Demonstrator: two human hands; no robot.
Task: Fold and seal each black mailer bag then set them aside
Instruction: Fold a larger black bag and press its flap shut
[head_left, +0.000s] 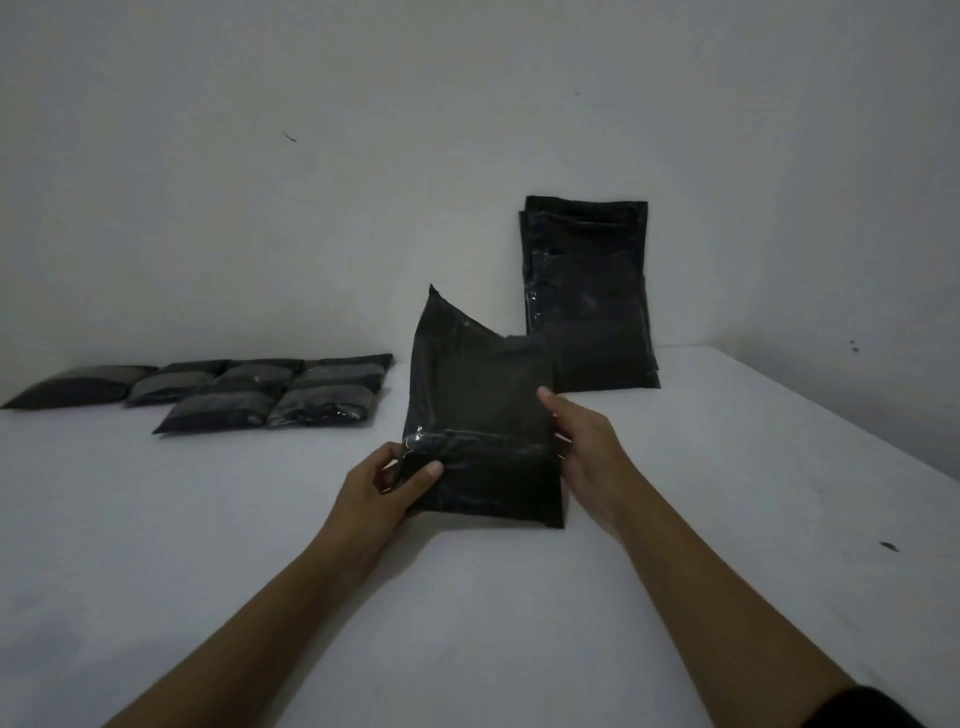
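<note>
Both hands' grips on black mailer bag (480, 415): left hand (382, 488) pinching, right hand (587, 441) cupping.

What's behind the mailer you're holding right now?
Behind the held mailer, a stack of unsealed mailers leans against the wall. The held mailer covers the stack's lower left corner.
</note>
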